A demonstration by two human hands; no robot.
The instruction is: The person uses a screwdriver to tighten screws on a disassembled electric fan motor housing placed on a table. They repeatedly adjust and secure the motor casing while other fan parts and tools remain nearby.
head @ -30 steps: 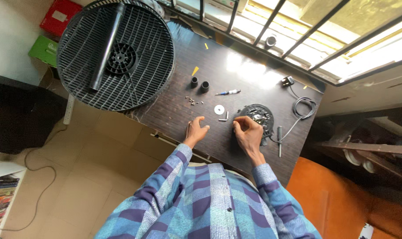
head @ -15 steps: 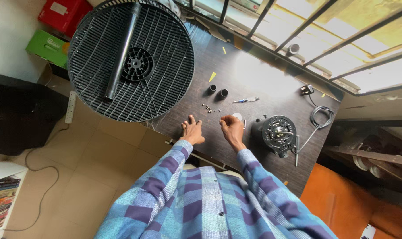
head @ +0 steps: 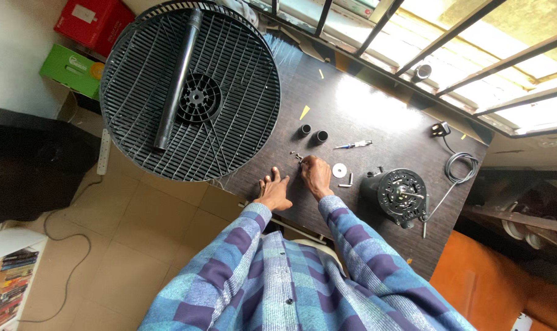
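My left hand lies flat with its fingers spread on the dark wooden table, near the front edge. My right hand is curled just right of it, its fingertips at a small heap of screws. Whether the fingers pinch a screw is hidden. A round black fan motor stands to the right of my right hand. Between them lie a white washer and a small metal piece. Two short black caps stand beyond the screws.
A large round black fan grille with a black tube across it covers the table's left end. A small screwdriver, a coiled cord with a plug, and window bars lie farther back. Red and green boxes sit on the floor.
My right hand has left the fan motor and moved left to the heap of screws. My left hand stayed flat on the table. The view has shifted to the right.
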